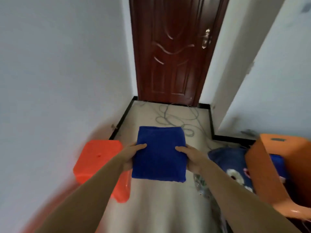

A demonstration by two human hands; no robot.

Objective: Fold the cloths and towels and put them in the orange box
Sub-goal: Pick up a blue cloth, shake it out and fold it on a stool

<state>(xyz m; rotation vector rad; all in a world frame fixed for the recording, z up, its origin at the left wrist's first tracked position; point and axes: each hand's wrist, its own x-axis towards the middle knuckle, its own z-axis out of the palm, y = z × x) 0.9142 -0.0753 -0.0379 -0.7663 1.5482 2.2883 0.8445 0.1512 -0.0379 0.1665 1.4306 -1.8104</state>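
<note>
A folded blue towel [159,153] is held flat in the air over the floor, in the middle of the view. My left hand [133,157] grips its left edge, thumb on top. My right hand [190,157] grips its right edge the same way. The orange box [262,174] stands at the right; blue cloth [277,163] shows inside it. A dark blue cloth with a white flower pattern [230,165] lies beside the box on its left.
A red-orange plastic stool [101,162] stands at the left under my left forearm. A dark wooden door [171,51] closes the corridor ahead. Loose cables [176,118] lie on the pale floor. White walls flank both sides.
</note>
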